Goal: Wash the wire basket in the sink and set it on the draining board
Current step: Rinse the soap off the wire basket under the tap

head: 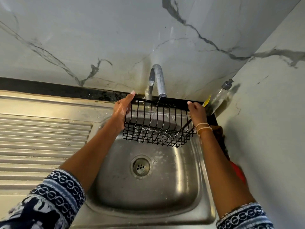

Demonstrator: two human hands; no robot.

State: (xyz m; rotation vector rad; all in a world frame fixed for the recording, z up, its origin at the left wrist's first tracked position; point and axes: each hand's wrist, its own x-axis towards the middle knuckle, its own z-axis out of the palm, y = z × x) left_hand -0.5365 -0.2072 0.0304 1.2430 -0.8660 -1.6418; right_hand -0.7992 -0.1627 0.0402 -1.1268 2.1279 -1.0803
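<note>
A black wire basket [158, 124] hangs in the air over the far half of the steel sink [178, 192], right under the tap. A thin stream of water runs from the tap spout [160, 83] through the basket's bars. My left hand [122, 109] grips the basket's left end, wet and shiny. My right hand [197, 113] holds the right end at the top rim, with pale bangles on that wrist. The ribbed draining board [41, 142] lies to the left of the bowl.
A clear soap pump bottle [221, 95] leans in the back right corner beside a yellow item. A red object [237, 172] sits on the right edge of the sink against the marbled wall. The drain [141, 166] is at the bowl's centre.
</note>
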